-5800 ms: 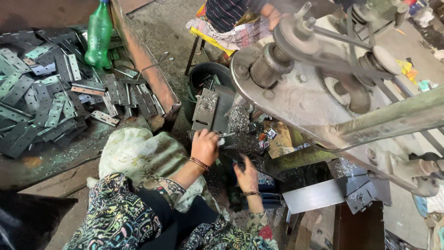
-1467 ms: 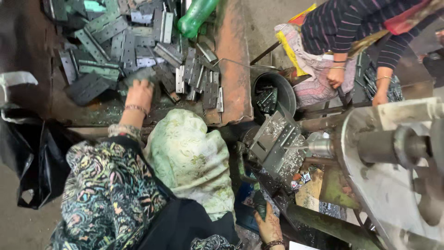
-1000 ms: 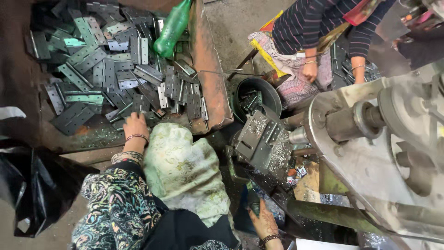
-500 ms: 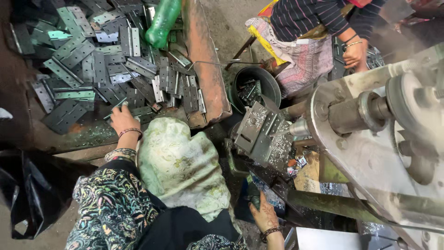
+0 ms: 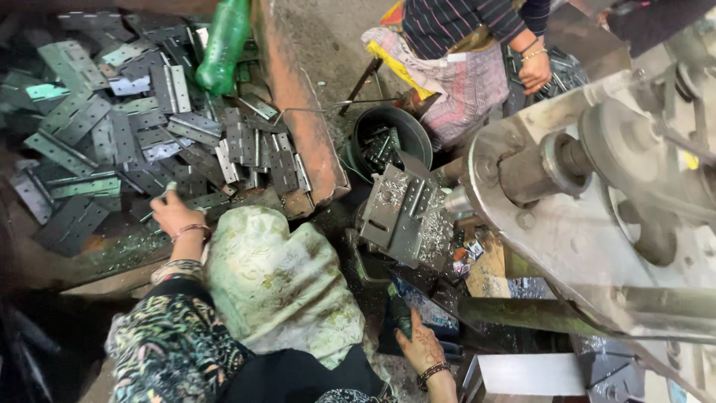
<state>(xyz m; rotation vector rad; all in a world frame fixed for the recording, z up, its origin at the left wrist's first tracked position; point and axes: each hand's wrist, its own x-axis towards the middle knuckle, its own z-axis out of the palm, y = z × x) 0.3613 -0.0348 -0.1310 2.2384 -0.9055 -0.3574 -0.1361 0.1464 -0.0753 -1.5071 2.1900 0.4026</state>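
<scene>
- left hand (image 5: 176, 215): reaching into the heap of grey metal hinge plates (image 5: 134, 142), fingers curled round one thin plate (image 5: 165, 192) at the near edge of the heap; how tightly it is gripping cannot be told.
- right hand (image 5: 419, 349): lying low by the machine base, fingers closing round a dark green handle (image 5: 401, 317); bangles showing at the wrist.
- hinge plates: lying loose and overlapping across a dark tray, some flat, some tilted.
- rusty tray rim (image 5: 298, 112): running along the right side of the heap.
- green plastic bottle (image 5: 222, 45): lying on top of the plates at the far end.
- pale patterned cloth (image 5: 280, 280): covering the person's knee, between the two hands.
- metal jig (image 5: 403, 213): sitting tilted in front of the machine, strewn with bright shavings.
- black bucket (image 5: 388, 138): standing beyond the jig, holding more plates.
- large grey machine (image 5: 597, 209): filling the right side, shaft and wheel showing.
- another person (image 5: 477, 45): sitting beyond the bucket in striped top, one hand near a further pile.
</scene>
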